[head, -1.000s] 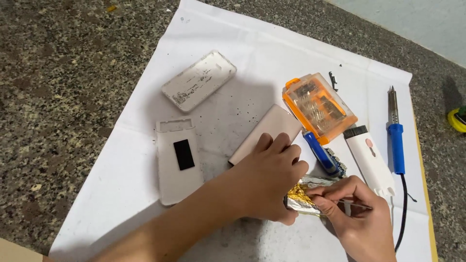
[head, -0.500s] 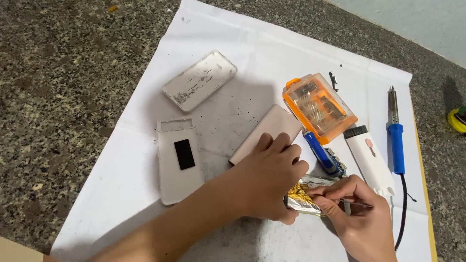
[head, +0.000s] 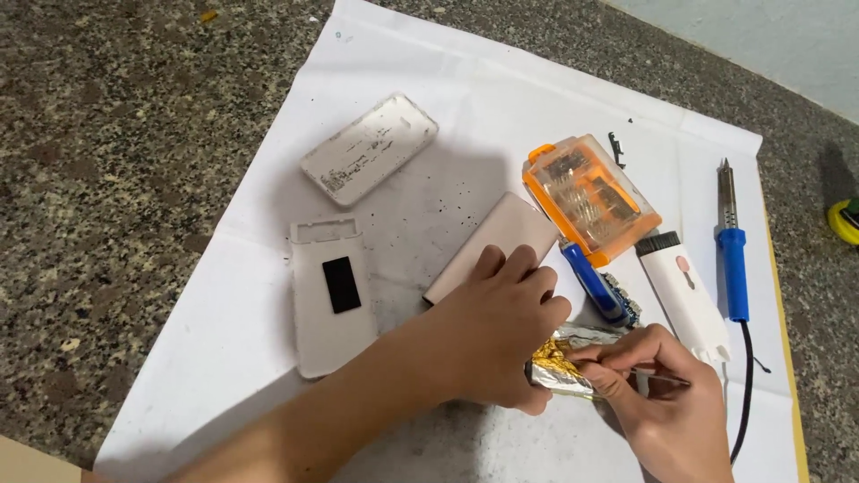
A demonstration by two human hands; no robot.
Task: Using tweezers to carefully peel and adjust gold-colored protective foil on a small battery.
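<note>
Granite, speckled grey and brown, makes up the desk [head: 116,170], and most of its middle is covered by a big white paper sheet [head: 501,98] smudged with dark dust. On the sheet lie, well apart from each other, a scuffed white back cover [head: 369,148] at the far side and a pale flat case half with a black square patch [head: 329,297] nearer the person. A beige slab-shaped casing [head: 497,240] lies slanted between them and the hands, its near end under the left fingertips. To the right stands an orange and clear bit box [head: 591,197], with a blue-handled screwdriver [head: 594,284] just beside its near corner. A white brush-tipped tool [head: 684,295] lies right of that, and a blue-handled soldering iron [head: 734,250] lies near the sheet's right edge, its black cord trailing toward the person. A yellow object [head: 844,221] sits off the sheet at the far right.

The left hand [head: 497,335] lies palm down, fingers curled, its grip pressing down on a small foil-wrapped cell [head: 565,362], silver with gold-coloured patches, which lies on the sheet between both hands. The right hand [head: 653,385] has its grip pinched closed on a thin metal tool [head: 658,378], and its fingertips touch the right end of the foil piece. A small blue circuit board [head: 626,304] peeks out just beyond the foil, touching the screwdriver's handle.
</note>
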